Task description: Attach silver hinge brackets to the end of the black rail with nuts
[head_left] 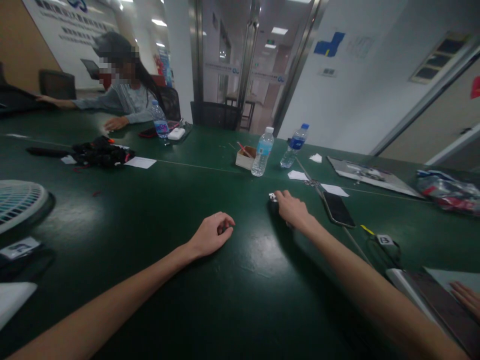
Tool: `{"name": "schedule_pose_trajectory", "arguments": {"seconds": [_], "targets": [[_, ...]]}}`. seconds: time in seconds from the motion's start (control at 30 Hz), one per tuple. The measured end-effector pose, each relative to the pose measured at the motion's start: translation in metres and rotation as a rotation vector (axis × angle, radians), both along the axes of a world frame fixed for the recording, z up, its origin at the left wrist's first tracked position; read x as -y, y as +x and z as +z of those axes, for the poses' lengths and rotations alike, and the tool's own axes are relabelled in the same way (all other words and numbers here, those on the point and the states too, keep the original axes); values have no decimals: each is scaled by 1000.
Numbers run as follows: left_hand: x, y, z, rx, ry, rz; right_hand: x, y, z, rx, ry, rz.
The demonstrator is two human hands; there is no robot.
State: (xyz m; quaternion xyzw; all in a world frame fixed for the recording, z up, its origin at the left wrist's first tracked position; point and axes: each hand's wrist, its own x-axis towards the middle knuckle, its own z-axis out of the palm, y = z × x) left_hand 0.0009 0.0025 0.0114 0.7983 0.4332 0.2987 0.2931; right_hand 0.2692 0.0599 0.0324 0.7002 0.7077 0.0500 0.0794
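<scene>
Head view shows left hand (210, 234) curled (right hand (294, 207) farther forward).

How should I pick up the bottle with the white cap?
I'd wrap a hand around the white-capped bottle at its label, coming from your near side. It stands upright, its round body looks easy to circle, and the small box crowds its left.
</scene>
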Motion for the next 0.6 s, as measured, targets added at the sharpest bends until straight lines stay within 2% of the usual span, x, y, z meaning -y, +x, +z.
{"name": "schedule_pose_trajectory", "arguments": {"seconds": [0.13,0.27,0.43,0.6], "targets": [[0,0,1,-12,-5,-11,-52,44,-10,29,28,-89],[0,0,-2,-28,1,-21,-82,71,-21,23,50,-124],[-1,0,-5,-46,20,-65,-104,84,-31,4,17,-184],[-2,-1,-7,-51,30,-92,-108,86,-37,-35,84,-176]]}}
